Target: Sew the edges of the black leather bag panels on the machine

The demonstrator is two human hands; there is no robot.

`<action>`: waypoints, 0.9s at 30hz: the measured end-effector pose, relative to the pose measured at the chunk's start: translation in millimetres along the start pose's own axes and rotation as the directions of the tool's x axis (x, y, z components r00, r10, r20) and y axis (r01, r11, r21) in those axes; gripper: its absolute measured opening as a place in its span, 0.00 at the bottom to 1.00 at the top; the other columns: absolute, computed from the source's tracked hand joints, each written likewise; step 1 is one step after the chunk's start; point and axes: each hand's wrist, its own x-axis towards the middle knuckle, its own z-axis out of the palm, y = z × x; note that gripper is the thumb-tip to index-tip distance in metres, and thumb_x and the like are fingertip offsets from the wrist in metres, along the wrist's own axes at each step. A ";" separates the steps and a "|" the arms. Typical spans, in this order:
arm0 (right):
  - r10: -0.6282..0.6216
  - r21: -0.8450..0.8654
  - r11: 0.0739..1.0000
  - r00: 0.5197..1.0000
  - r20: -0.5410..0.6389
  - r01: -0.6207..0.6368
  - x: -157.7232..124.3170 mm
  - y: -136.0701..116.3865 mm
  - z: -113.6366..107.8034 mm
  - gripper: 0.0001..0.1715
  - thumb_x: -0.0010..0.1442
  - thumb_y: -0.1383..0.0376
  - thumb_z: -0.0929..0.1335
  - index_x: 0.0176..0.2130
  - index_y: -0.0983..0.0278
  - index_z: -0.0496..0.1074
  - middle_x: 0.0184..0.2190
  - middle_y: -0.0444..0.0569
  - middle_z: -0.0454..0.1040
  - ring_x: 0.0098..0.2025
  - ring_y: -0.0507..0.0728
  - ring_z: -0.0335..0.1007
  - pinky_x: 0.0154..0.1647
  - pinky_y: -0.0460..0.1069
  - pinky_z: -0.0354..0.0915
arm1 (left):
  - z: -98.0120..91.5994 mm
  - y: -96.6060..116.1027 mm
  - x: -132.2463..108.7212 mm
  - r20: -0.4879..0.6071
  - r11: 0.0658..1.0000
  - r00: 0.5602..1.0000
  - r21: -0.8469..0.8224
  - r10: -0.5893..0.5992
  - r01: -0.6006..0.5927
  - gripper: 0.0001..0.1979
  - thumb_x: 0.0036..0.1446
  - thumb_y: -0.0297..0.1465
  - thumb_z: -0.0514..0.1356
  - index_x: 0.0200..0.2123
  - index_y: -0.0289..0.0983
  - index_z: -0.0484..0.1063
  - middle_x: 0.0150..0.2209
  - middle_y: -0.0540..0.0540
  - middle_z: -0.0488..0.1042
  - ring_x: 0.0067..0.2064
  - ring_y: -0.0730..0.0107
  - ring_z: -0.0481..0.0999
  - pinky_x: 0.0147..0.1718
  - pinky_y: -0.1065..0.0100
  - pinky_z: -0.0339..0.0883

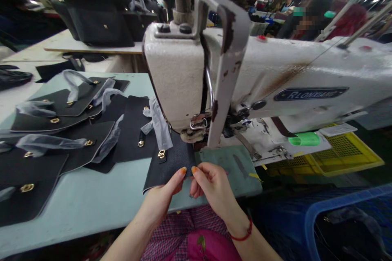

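A black leather panel (176, 163) with a gold buckle and a plastic-wrapped handle lies under the head of a white sewing machine (176, 73). My left hand (168, 187) pinches the panel's near edge, thumb on top. Close beside it, my right hand (211, 183) grips the same panel at its near right corner, with the fingers curled underneath. The two thumb tips are a small gap apart. The panel's far end is hidden behind the machine head.
Several black panels (128, 130) with wrapped handles cover the left of the pale green table (101, 200). Black bags (98, 20) stand behind. At the right are a yellow crate (346, 155) and a blue basket (309, 216). A person (309, 16) sits beyond the machine.
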 end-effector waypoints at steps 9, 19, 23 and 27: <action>-0.024 0.012 1.000 0.999 -0.029 0.024 13.2 -2.0 -0.3 0.21 0.61 0.53 0.65 0.25 0.66 0.67 0.16 0.44 0.71 0.16 0.48 0.64 0.19 0.41 0.61 | 1.9 6.6 13.4 0.035 0.996 0.999 0.091 0.017 -0.021 0.24 0.36 0.50 0.71 0.25 0.32 0.80 0.27 0.39 0.79 0.33 0.57 0.77 0.32 0.63 0.70; -0.045 0.057 0.997 0.999 -0.029 0.047 32.5 -0.6 0.0 0.20 0.61 0.54 0.65 0.27 0.66 0.69 0.16 0.43 0.71 0.16 0.48 0.64 0.19 0.41 0.62 | 4.9 23.3 29.2 0.119 0.980 0.989 0.167 0.093 -0.112 0.23 0.40 0.52 0.68 0.21 0.35 0.76 0.20 0.47 0.71 0.26 0.67 0.69 0.27 0.67 0.64; -0.059 0.041 0.997 0.998 -0.038 0.060 39.9 -0.6 0.3 0.19 0.61 0.54 0.65 0.27 0.66 0.70 0.16 0.43 0.71 0.17 0.48 0.65 0.20 0.41 0.62 | 7.2 30.4 35.6 0.154 0.972 0.983 0.193 0.101 -0.130 0.24 0.41 0.53 0.66 0.19 0.36 0.73 0.18 0.49 0.67 0.25 0.69 0.66 0.26 0.67 0.61; -0.077 0.015 0.997 0.995 -0.063 0.078 45.3 -4.4 1.1 0.19 0.61 0.55 0.65 0.25 0.66 0.69 0.16 0.43 0.71 0.17 0.48 0.65 0.20 0.41 0.63 | 8.2 35.4 42.1 0.187 0.969 0.977 0.200 0.104 -0.142 0.24 0.41 0.53 0.65 0.18 0.36 0.71 0.17 0.51 0.63 0.23 0.70 0.63 0.25 0.68 0.59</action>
